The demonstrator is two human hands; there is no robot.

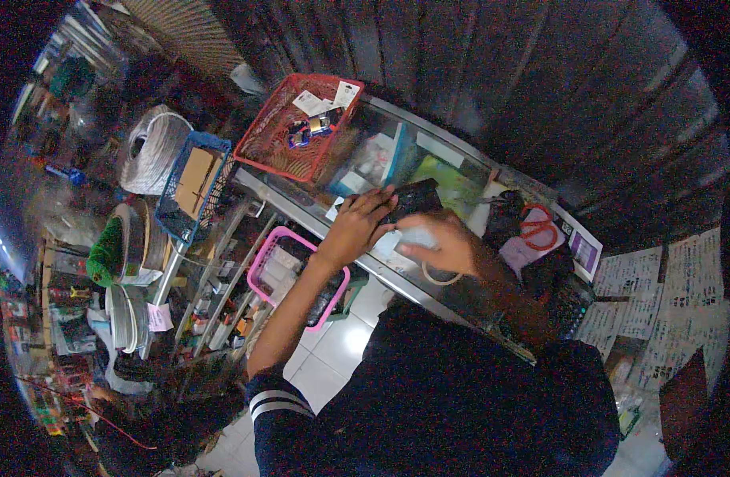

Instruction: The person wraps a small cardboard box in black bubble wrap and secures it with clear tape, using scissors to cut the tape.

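Note:
Over a glass-topped display counter [365,262], my left hand [360,223] reaches forward with its fingers against the near left end of a dark object [417,198]. That object looks black and its kind is unclear; my hands partly cover it. My right hand [445,241] is blurred, its thumb and fingers parted around a pale piece [421,237]; I cannot tell whether it grips this piece. Just below the right hand, a pale ring [441,275], possibly a tape roll, lies on the counter.
A red plastic basket [263,140] with carded padlocks stands at the counter's left end. Red-handled scissors [539,229] lie on the right. A pink basket [254,271], a blue basket [162,214] and rope coils [153,149] stand left. Handwritten sheets [675,304] hang at right.

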